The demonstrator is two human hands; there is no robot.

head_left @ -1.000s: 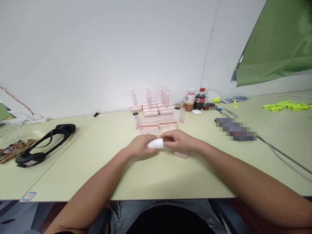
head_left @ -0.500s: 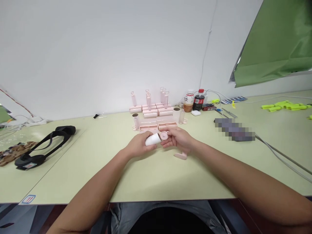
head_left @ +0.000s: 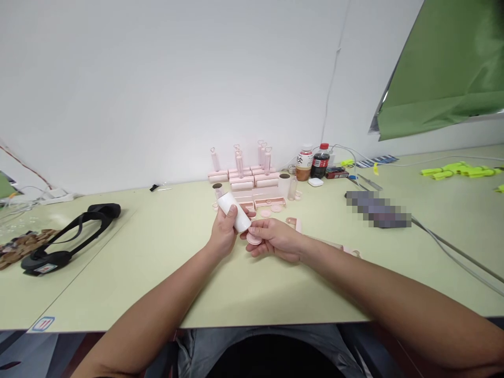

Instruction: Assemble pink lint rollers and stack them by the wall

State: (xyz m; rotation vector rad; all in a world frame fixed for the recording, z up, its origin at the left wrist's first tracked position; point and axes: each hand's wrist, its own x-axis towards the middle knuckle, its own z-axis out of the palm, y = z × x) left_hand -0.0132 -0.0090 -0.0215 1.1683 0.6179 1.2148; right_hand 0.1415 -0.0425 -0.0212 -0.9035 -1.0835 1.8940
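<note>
My left hand (head_left: 225, 229) is closed around a white lint roller refill (head_left: 234, 212), which tilts with its lower end toward my right hand. Between the fingers of my right hand (head_left: 275, 239) is a round pink end cap (head_left: 254, 239), close to that lower end; whether they touch I cannot tell. Two more pink discs (head_left: 276, 208) lie just beyond my hands. A pink handle piece (head_left: 294, 224) rests behind my right wrist, and a clear tube with a pink end (head_left: 350, 251) is partly hidden by the forearm.
Pink lint rollers (head_left: 242, 182) and upright clear tubes (head_left: 240, 164) stand in rows by the wall. To their right are a cola bottle (head_left: 320, 161) and a juice bottle (head_left: 304, 164). A black headset strap (head_left: 74, 236) lies left; a pixelated dark object (head_left: 378, 210) lies right.
My left hand has turned the refill so its other end faces my right hand. The right hand has moved slightly left and down with the cap, uncovering the pink discs.
</note>
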